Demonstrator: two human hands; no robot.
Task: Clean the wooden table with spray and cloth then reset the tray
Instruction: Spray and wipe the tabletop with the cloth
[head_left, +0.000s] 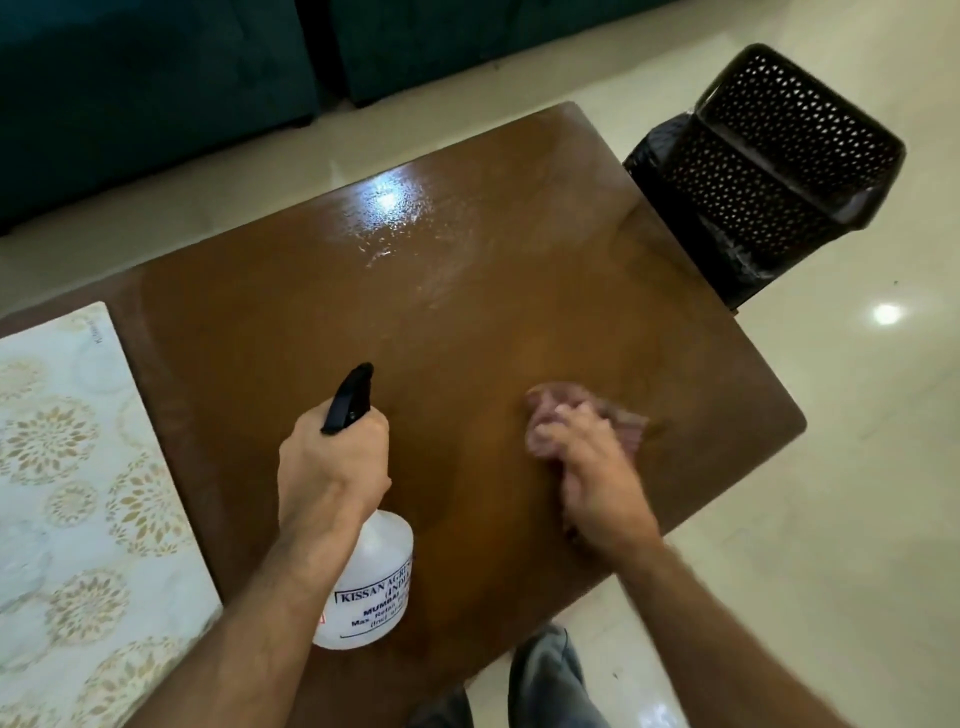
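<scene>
**Worktop, spray bottle and cloth: items as found**

Worktop: brown wood with a glossy finish. A wet, shiny patch is seen toward the far edge.

Tray: pale, with a gold floral pattern, laid flat at the left end of the worktop and cut off by the left edge of the view.

Basket: dark, perforated plastic, set on the floor just beside the far right corner of the worktop. A black bag is seen against its left side.

Sofa: dark green, set beyond the far edge, with pale glossy floor tiles between and around.

Spray bottle: white and translucent with a printed label and a black trigger head. It is held tilted above the near left part of the worktop, nozzle pointed away toward the far side.

Left hand: fingers are curled round the neck of the spray bottle below the black head; the forearm is extended from the near edge.

Cloth: pinkish and bunched, pressed on the worktop near its right edge.

Right hand: fingers are curled over the cloth, gripping it. Hand and cloth are blurred.

A grey trouser leg is seen at the near edge.
</scene>
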